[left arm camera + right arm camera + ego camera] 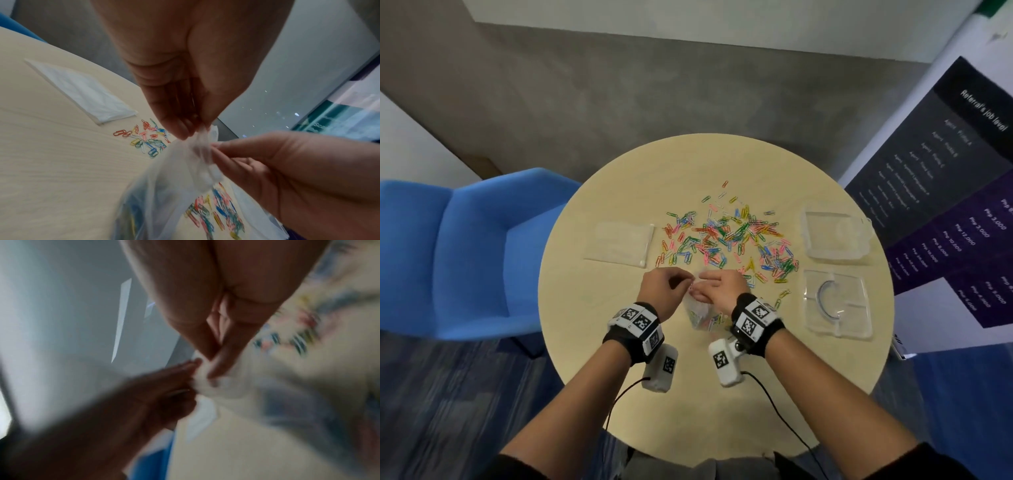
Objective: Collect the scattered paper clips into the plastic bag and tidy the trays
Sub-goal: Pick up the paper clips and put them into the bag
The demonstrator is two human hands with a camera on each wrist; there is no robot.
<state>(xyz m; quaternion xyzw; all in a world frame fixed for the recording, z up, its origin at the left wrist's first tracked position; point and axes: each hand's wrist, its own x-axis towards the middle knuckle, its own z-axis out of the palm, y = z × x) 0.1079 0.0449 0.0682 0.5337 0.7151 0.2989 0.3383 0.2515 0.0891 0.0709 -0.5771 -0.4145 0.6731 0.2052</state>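
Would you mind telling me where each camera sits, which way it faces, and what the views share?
Head: above, looking down at the table, clips, trays; both forearms show.
Left wrist: along the left hand, pinching the bag top, toward the clips.
Right wrist: along the right hand, blurred, at the same pinch.
Shared: both hands gripping the bag.

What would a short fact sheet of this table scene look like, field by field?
Setting: round table beside a blue chair
Left hand: pinches the top of the plastic bag
Right hand: pinches the same bunched top
Bag contents: some coloured clips inside
Loose paper clips: many, spread over the table's middle
Spare bags: flat, to the left of the clips
Trays: two clear ones at the right; the nearer tray holds a curved piece
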